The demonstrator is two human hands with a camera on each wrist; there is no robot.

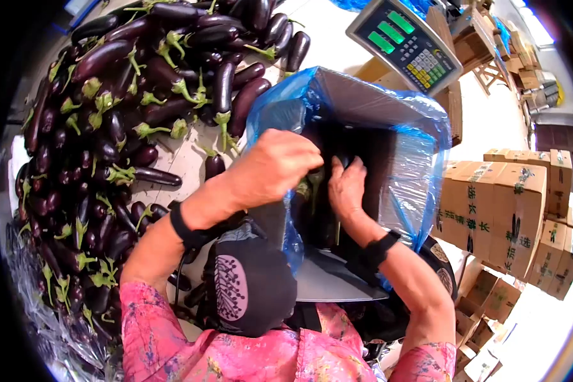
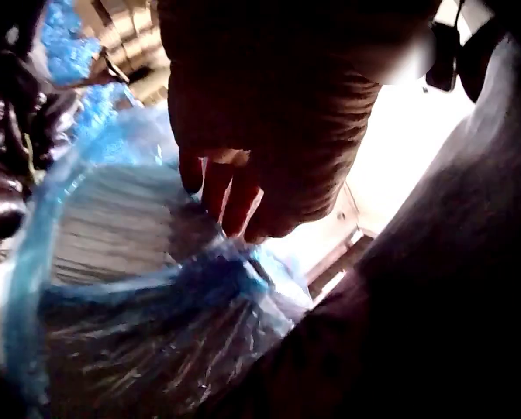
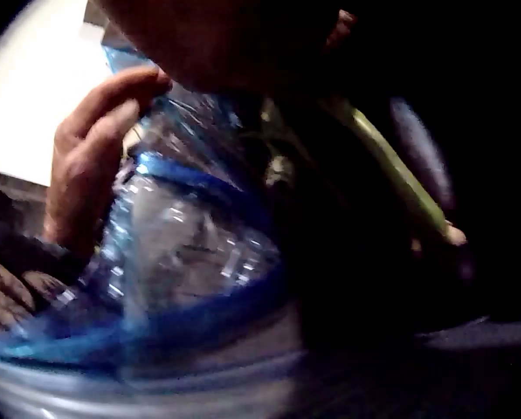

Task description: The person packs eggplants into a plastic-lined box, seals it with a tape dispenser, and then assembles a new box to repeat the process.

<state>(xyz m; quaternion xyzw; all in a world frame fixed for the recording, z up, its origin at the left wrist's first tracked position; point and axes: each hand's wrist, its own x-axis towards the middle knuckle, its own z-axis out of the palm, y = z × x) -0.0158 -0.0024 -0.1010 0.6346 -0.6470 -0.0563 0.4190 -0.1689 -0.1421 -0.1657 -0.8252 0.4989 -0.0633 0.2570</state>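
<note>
My left hand is over the left part of a lined box, its fingers curled. In the left wrist view the left hand hangs its fingers by the blue film; whether they pinch it is unclear. The right hand reaches inside the box, fingers extended and thumb apart, beside dark eggplants with green stems. From the right wrist, the left hand shows near the film, and a green stem lies in shadow; the right hand is mostly dark.
A large heap of eggplants covers the surface on the left. Beyond the box stands a scale display. Printed cartons are stacked to the right. A person's dark patterned cap is at the lower middle, close to the box.
</note>
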